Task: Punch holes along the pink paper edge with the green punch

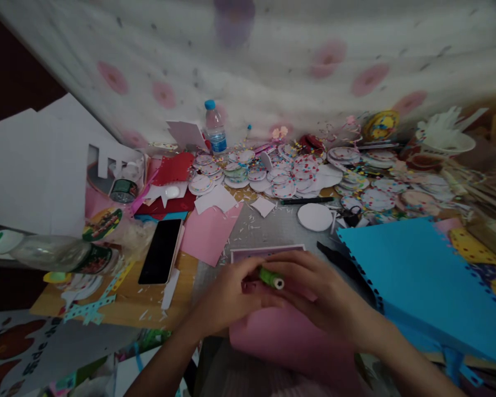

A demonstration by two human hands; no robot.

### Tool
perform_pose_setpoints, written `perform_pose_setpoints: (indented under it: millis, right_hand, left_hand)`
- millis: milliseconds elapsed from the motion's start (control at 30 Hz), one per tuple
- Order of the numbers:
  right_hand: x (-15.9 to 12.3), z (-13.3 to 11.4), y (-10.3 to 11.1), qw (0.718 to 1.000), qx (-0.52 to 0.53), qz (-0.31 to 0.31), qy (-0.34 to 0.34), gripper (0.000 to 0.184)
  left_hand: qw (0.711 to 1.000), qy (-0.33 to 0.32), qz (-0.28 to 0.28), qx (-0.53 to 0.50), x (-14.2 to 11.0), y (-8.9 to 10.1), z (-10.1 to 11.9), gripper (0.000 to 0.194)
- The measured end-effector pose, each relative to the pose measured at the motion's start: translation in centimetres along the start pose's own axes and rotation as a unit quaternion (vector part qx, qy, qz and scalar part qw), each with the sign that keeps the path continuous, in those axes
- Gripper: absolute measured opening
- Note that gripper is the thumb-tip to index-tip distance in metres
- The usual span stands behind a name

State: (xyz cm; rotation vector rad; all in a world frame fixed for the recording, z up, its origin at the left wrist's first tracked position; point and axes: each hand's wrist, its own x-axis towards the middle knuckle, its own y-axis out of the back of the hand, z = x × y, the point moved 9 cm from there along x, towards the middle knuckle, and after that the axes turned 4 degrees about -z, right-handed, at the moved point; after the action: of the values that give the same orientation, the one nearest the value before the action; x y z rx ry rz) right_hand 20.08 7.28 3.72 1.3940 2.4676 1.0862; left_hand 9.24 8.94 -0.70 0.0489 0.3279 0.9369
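My left hand (235, 300) and my right hand (322, 295) meet over the front edge of the table, fingers curled inward. Between them is a short green pen-like tube (271, 277), its pale round end with a dark centre facing me. Fingers of both hands close around it. Beneath my hands a pink sheet (268, 333) bends down over the table edge toward my lap. Just behind my fingertips shows a pale-rimmed flat piece (268, 251), mostly covered by the hands.
Round paper discs with coloured dots (306, 168) are piled along the back. A phone (161, 251) and a lying plastic bottle (62, 252) are at left; a blue sheet (421, 275) lies right. A black pen (308, 200), white oval (315, 217) and paper scraps lie mid-table.
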Motion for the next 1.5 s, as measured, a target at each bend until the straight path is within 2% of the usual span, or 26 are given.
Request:
perform_pose_setpoints:
  millis: [67,167,233,367,467,600,700,800,867,967,1067,1167,1233,1333,1433,1500]
  right_hand:
    - [-0.2,1.3,0.5,0.997,0.058,0.014,-0.048,0.024]
    - [-0.7,3.4,1.7,0.986,0.106,0.055,-0.119,0.018]
    - [-0.8,4.2,2.5,0.972,0.161,0.091,-0.143,0.017]
    - [-0.7,4.3,3.9,0.933,0.285,0.151,-0.157,0.015]
    - [-0.5,3.0,4.5,0.923,0.314,0.168,-0.143,0.021]
    - [-0.1,1.7,3.9,0.939,0.287,0.164,-0.095,0.028]
    - [-0.7,1.9,3.8,0.957,0.18,0.214,-0.076,0.029]
    - [-1.4,2.4,3.4,0.965,0.074,0.229,-0.103,0.032]
    - [-1.8,2.5,2.8,0.969,0.06,0.203,-0.132,0.033]
    - [-2.3,1.5,2.9,0.969,0.069,0.196,-0.13,0.032]
    - [-2.2,1.6,3.0,0.973,0.032,0.172,-0.151,0.031]
    - [-1.7,3.4,2.0,0.979,-0.034,0.087,-0.183,0.026]
    - [-1.6,5.1,1.7,0.978,-0.048,0.057,-0.195,0.024]
    - [-1.8,7.2,2.7,0.973,-0.017,0.105,-0.206,0.027]
    - [-1.7,7.5,4.0,0.963,0.086,0.174,-0.186,0.033]
    - [-0.9,7.2,3.5,0.952,0.196,0.153,-0.179,0.035]
  left_hand:
    - [1.0,0.014,0.007,-0.003,0.0,0.2,-0.8,0.046]
    - [1.0,0.021,0.005,0.022,0.1,0.0,-1.1,0.028]
    - [0.999,0.02,-0.001,0.034,0.3,-0.3,-1.0,0.017]
    - [0.997,0.028,0.024,0.074,1.1,-0.3,-1.0,0.017]
    - [0.993,0.032,0.039,0.104,1.5,-0.3,-1.0,0.018]
    - [0.994,0.009,0.043,0.097,0.9,-0.1,0.1,0.017]
    - [0.993,-0.012,0.06,0.105,-0.2,0.6,1.4,0.016]
    - [0.984,-0.042,0.061,0.164,-1.3,0.9,2.9,0.015]
    - [0.976,-0.07,0.044,0.202,-2.0,0.5,3.9,0.014]
    - [0.97,-0.095,0.014,0.224,-2.4,-0.2,4.7,0.013]
    - [0.973,-0.073,0.001,0.22,-1.8,-0.3,3.9,0.014]
    - [0.98,-0.024,-0.003,0.2,-0.4,0.0,1.4,0.016]
    - [0.984,-0.001,-0.003,0.18,0.6,0.3,-0.3,0.017]
    - [0.986,0.012,-0.005,0.165,1.3,0.5,-1.9,0.019]
    - [0.986,0.013,-0.004,0.166,1.3,0.5,-2.1,0.019]
    - [0.987,0.018,-0.006,0.16,1.1,0.3,-1.9,0.019]
